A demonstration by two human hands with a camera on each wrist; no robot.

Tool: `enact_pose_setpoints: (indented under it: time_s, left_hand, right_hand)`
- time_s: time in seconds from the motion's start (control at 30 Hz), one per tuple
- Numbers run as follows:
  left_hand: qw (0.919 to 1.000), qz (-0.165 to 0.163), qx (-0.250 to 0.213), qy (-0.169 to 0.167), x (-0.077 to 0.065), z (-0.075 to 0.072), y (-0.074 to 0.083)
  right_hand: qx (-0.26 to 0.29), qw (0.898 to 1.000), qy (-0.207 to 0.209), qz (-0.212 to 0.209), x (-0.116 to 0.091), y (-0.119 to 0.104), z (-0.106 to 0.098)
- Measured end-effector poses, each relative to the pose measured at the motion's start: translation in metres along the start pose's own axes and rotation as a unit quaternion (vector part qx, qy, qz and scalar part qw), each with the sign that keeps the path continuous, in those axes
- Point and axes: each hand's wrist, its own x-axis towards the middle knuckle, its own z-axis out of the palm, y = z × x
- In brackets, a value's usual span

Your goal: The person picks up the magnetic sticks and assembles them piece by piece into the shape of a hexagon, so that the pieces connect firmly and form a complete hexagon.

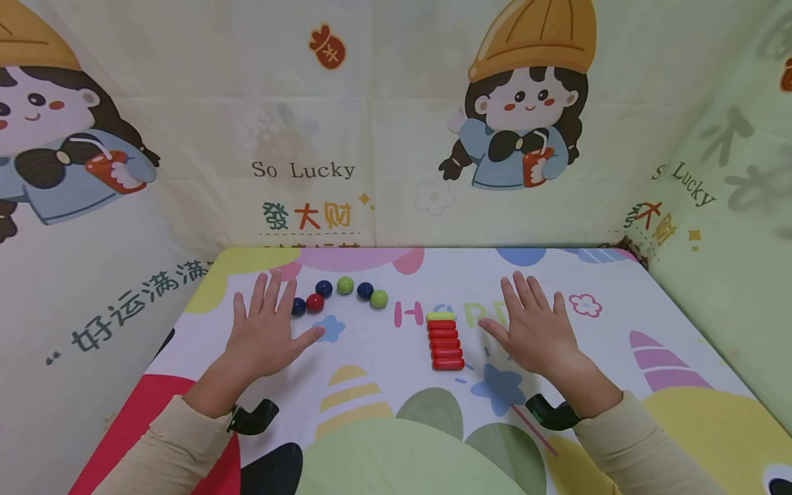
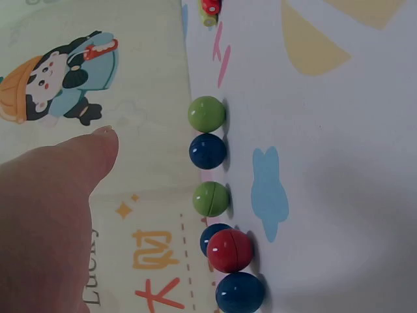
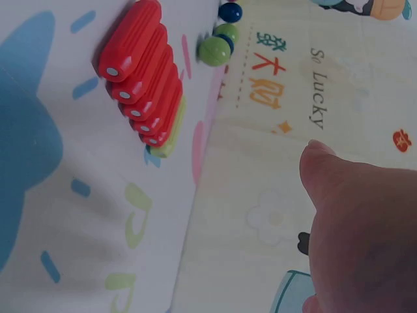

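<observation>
My left hand (image 1: 262,333) is spread palm down over the left of the table, fingers straight and holding nothing. Beside its fingers lie a red ball (image 1: 315,303) and a dark blue ball (image 1: 298,306), the blue one partly behind the index finger. Further along the arc sit another dark blue ball (image 1: 324,289), a green ball (image 1: 345,284), a third blue ball (image 1: 365,291) and a second green ball (image 1: 379,298). My right hand (image 1: 537,331), also spread and holding nothing, is right of a row of several red rods (image 1: 446,344), with a yellow-green rod (image 1: 441,317) at its far end.
A patterned cloth (image 1: 346,454) covers the table. Behind its far edge hangs a printed curtain (image 1: 396,137), and similar fabric walls stand at both sides. Each wrist wears a black camera mount (image 1: 255,417).
</observation>
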Motion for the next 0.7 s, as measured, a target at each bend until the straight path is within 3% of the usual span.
enact_pose_setpoints:
  time_s: [0.47, 0.7]
  left_hand:
    - [0.9999, 0.004, -0.01, 0.002, 0.0, 0.002, -0.001]
    - [0.9994, 0.017, -0.03, -0.004, 0.004, 0.008, -0.006]
  right_hand:
    - [0.016, 1.0, 0.005, -0.004, 0.001, -0.002, -0.002]
    - [0.075, 0.995, 0.042, -0.053, -0.003, -0.002, 0.009]
